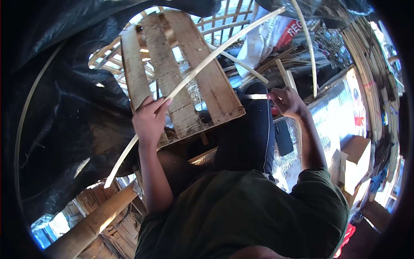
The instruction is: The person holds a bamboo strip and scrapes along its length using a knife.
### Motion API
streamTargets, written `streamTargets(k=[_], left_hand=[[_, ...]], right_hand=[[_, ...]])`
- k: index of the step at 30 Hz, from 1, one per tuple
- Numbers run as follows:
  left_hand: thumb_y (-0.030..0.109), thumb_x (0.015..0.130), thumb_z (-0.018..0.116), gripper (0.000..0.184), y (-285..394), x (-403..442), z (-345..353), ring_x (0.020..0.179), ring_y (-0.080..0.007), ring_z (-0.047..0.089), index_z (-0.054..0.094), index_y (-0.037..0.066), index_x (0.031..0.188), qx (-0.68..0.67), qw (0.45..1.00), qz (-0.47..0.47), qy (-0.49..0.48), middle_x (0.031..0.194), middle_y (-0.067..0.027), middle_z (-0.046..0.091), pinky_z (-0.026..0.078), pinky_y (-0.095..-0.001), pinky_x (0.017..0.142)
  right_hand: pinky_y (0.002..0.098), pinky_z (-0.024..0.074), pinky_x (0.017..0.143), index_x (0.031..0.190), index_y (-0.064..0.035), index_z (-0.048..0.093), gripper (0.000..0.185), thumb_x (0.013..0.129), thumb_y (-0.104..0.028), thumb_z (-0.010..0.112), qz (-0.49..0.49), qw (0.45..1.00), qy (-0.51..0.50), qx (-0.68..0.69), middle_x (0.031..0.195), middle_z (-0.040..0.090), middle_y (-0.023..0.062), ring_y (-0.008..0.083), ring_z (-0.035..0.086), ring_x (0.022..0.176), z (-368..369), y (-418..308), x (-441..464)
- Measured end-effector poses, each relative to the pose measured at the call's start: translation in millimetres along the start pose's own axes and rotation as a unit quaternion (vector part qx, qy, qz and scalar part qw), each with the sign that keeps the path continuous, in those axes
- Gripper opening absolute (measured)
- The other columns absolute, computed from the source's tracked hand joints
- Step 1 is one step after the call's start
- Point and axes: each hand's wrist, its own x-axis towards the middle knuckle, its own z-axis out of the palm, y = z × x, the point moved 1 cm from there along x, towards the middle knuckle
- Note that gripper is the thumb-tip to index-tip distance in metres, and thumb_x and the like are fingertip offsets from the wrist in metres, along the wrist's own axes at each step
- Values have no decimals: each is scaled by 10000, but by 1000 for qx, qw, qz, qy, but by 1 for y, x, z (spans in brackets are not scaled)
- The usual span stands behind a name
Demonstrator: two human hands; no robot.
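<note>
My left hand (pixel 151 118) is closed around a long pale strip of split bamboo (pixel 202 64). The strip runs slantwise over a slatted wooden board (pixel 211 84), from low on the left to high on the right. Above my knee, my right hand (pixel 288 102) is closed on what looks like a knife (pixel 256 96). Its narrow bright blade points left, apart from the strip, and a bit of red shows by the fingers. The handle is mostly hidden in the hand.
A dark phone (pixel 283 138) lies beside my right leg on a shiny foil sheet (pixel 321 125). More strips and a printed white sack (pixel 267 41) are at the back. Black plastic sheeting (pixel 69 103) hangs on the left. At right are a cardboard box (pixel 355 162) and stacked bamboo (pixel 366 73).
</note>
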Motion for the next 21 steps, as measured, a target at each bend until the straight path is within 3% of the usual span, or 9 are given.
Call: streamTargets(k=[3,6,7,9,10,11,14,16,21], left_hand=[[214,831,749,172,4,-2,-6,547,-255,535,725,52,886,4,1000,-16,-20,665,-81,535,411,-345,526],[225,845,742,195,6,-3,0,540,-235,518,718,36,885,-37,998,-48,-34,656,-80,515,400,-332,524],[227,853,738,210,10,-1,3,528,-217,498,711,22,889,-33,999,-33,-27,647,-87,491,382,-327,515],[226,853,739,208,13,0,9,525,-215,492,712,24,892,-27,998,-28,-44,646,-88,485,375,-331,512],[224,852,739,206,14,0,11,522,-213,487,712,25,896,-22,998,-24,-57,645,-90,480,367,-334,508],[240,852,739,214,20,0,12,517,-215,475,713,31,892,-30,997,-21,-64,647,-85,478,358,-342,505],[239,849,740,204,28,-3,17,522,-219,486,715,41,894,-34,998,-30,-40,649,-82,483,358,-344,503],[257,844,737,200,26,-6,22,549,-251,541,724,64,898,-14,998,-52,-38,670,-90,522,388,-359,512],[307,839,719,163,15,-14,46,658,-299,621,741,158,902,55,998,-41,-15,772,-76,603,472,-381,575]], right_hand=[[415,467,537,800,-80,659,99,862,-151,629,-37,993,-62,97,628,611,131,332,613,583,10,17,-35],[432,499,584,794,-116,670,104,854,-200,650,-32,986,-147,-72,649,632,132,304,662,646,37,19,-56],[446,508,607,788,-127,670,169,887,-252,614,-31,991,-122,-35,656,634,131,305,669,696,54,39,-59],[449,518,621,788,-101,672,293,928,-330,553,186,973,36,-130,647,631,147,336,664,704,77,91,-46],[447,530,628,818,-61,673,412,970,-388,471,160,951,138,-225,657,633,187,382,653,686,79,132,-43],[461,519,598,834,-16,653,438,996,-364,441,304,920,178,-171,647,625,209,384,655,659,63,132,-35],[380,410,518,815,16,594,437,1019,-352,477,267,908,312,81,566,523,116,192,475,506,39,91,-16],[334,366,530,836,21,572,418,1019,-344,487,199,920,278,189,589,446,83,149,383,568,29,30,-6],[326,392,596,893,19,544,263,1018,-206,488,60,939,231,247,677,478,80,168,449,633,53,-27,34]])
